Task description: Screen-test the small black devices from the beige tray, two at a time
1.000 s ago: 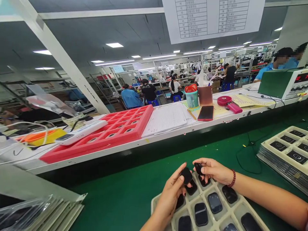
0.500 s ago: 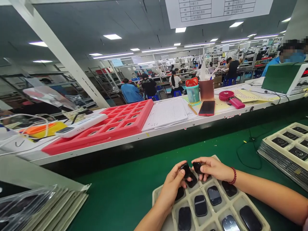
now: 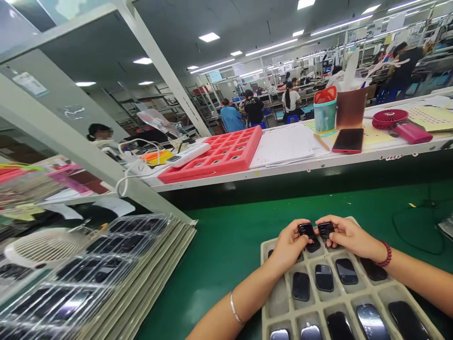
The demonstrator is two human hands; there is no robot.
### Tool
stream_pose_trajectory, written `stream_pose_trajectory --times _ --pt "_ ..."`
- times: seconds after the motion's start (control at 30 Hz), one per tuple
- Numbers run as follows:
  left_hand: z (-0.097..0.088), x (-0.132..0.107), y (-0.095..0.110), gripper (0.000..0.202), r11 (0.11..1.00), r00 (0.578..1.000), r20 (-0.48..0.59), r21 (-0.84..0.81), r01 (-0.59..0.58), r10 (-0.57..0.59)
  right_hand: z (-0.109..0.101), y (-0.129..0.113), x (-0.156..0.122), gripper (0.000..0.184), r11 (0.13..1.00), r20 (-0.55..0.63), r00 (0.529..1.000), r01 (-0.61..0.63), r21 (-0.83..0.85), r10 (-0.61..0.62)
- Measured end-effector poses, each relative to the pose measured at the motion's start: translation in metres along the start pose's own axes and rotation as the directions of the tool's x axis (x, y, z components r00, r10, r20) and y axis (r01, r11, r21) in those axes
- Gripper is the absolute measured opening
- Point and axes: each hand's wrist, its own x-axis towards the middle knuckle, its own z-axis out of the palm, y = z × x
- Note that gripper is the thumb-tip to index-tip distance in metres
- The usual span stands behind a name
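My left hand (image 3: 289, 245) pinches a small black device (image 3: 306, 230) over the far end of a beige compartment tray (image 3: 281, 309). Right beside it, my right hand (image 3: 348, 234) grips a second small black device (image 3: 324, 229), and the two pieces nearly touch. Several more black devices (image 3: 324, 277) lie in the tray's pockets below my hands. The tray rests on a green mat (image 3: 226, 241).
A stack of clear-lidded trays (image 3: 106, 264) holding black parts sits at the left with a white fan (image 3: 42, 245). A raised shelf behind carries a red tray (image 3: 219, 156), papers (image 3: 286, 144), a red phone (image 3: 348, 140), cups and a pink fan (image 3: 401, 125). Other people work at far benches.
The view has swung left and down, bringing the stacked trays into sight. Both hands have lowered closer to the tray and stay closed on their black devices.
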Motion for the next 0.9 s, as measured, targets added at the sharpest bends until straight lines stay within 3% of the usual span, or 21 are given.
stream_pose_trajectory --times 0.2,0.47,0.9 --pt "-0.0017 -0.0012 0.0013 0.032 0.996 1.000 -0.001 0.092 -0.018 0.018 -0.0031 -0.0028 -0.0009 0.030 1.000 -0.003 1.000 0.004 -0.025 -0.004" --pt "-0.0002 -0.0017 0.0002 0.036 1.000 1.000 0.018 0.025 -0.007 0.006 -0.0005 -0.0046 -0.0007 0.030 0.998 -0.022 0.999 0.036 -0.057 -0.037" --pt "-0.0017 -0.0005 -0.0017 0.031 0.997 1.000 0.018 0.070 0.019 -0.020 0.0000 -0.0015 -0.0004 0.028 0.995 -0.005 1.000 -0.010 -0.104 0.010"
